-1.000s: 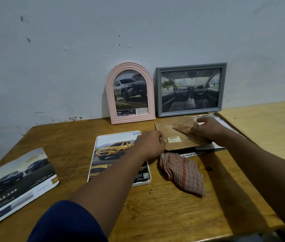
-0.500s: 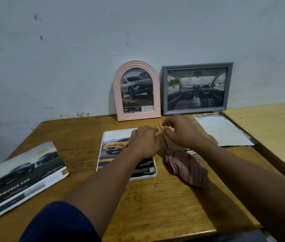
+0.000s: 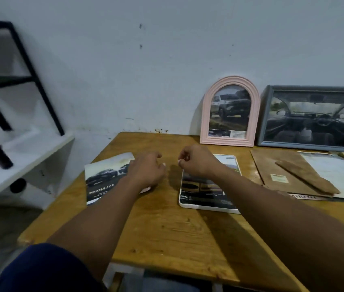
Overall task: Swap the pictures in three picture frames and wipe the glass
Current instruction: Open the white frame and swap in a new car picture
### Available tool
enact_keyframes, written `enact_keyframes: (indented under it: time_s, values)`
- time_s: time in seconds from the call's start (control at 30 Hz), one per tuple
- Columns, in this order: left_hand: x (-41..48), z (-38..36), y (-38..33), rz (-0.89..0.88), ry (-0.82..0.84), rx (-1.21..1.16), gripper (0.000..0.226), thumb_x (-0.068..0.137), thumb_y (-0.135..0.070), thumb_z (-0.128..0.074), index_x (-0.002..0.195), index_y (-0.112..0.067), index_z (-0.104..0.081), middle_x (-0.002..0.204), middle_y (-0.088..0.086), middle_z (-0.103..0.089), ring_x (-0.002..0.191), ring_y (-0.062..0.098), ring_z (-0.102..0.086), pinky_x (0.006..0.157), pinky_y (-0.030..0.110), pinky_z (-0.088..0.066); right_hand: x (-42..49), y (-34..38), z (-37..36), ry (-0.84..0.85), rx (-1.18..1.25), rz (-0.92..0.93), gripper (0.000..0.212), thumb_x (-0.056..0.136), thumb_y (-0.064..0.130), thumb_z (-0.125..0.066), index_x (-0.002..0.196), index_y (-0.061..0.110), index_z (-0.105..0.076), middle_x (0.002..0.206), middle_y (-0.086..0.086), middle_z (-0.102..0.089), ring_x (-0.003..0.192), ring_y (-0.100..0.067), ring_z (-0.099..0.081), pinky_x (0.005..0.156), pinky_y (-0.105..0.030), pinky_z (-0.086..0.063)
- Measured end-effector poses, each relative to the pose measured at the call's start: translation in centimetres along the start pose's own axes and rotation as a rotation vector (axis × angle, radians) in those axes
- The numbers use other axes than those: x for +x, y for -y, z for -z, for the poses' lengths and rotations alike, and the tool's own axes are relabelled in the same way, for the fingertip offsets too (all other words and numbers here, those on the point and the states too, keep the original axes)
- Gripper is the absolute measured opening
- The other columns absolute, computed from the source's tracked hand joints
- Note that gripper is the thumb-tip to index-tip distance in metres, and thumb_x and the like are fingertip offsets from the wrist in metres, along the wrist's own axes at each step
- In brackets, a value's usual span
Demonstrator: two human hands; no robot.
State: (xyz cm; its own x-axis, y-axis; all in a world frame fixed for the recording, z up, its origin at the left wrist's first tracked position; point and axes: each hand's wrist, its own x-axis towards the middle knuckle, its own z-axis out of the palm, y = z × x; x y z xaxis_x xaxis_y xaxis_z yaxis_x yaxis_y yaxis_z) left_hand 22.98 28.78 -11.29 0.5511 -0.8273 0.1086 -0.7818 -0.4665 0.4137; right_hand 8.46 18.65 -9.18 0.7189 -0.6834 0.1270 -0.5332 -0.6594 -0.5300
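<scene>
Head camera, and the wooden table (image 3: 166, 234) fills the shot. At the back, leaning on the wall, stand the grey frame (image 3: 312, 116) and, just beside it, the pink arched frame (image 3: 230, 111). Both have car pictures in them. On the right lies a brown backing board (image 3: 289, 175) with its stand, out of its frame. The white frame (image 3: 200, 192) sits flat mid-table, partly under the right forearm.

Over on the left, the loose car print (image 3: 103, 178) lies face up. The left hand (image 3: 145, 171) is palm down over its right edge with fingers loosely bent and gripping nothing. Whether it touches the paper, I cannot tell. The right hand (image 3: 198, 163) hovers above the white frame's top corner, fingers curled in against the thumb, nothing visible between them.

This looks like a reach for the next picture. Best to lift the print by its edge without creasing it, and keep fingertips off the face. Then square it to the white frame before the board goes back on.
</scene>
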Motion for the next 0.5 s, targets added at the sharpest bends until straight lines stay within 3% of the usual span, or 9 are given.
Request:
enact_keyframes:
  time_s: [0.2,0.33,0.5]
  values:
    - [-0.6,-0.1,3.1,-0.029,0.018,-0.084,0.048,0.097,-0.042,-0.062,0.14,-0.022,-0.057,0.141,0.006,-0.06,0.128,0.028,-0.055,0.105,0.047,-0.047,0.8,0.7,-1.1,-0.073,-0.297,-0.112,0.029,0.089,0.039,-0.062,0.111,0.021,-0.067,0.119,-0.005,-0.061,0.115,-0.029,-0.052,0.097,-0.047,-0.046]
    - [-0.2,-2.0,0.5,-0.136,0.044,-0.118,0.048,0.098,-0.042,-0.06,0.142,-0.023,-0.054,0.141,0.003,-0.057,0.128,0.024,-0.054,0.106,0.048,-0.046,0.5,-4.1,1.6,-0.177,-0.41,-0.332,0.042,0.091,0.038,-0.057,0.125,0.016,-0.063,0.132,-0.01,-0.055,0.124,-0.033,-0.046,0.099,-0.046,-0.042]
    - [0.7,-4.8,-3.3,-0.237,0.066,-0.107,0.051,0.099,-0.045,-0.057,0.146,-0.024,-0.051,0.147,0.0,-0.05,0.133,0.024,-0.047,0.109,0.047,-0.043,-1.0,-9.3,2.4,-0.132,-0.458,-0.457,0.049,0.095,0.049,-0.048,0.126,0.013,-0.06,0.139,-0.013,-0.049,0.128,-0.036,-0.04,0.1,-0.049,-0.037]
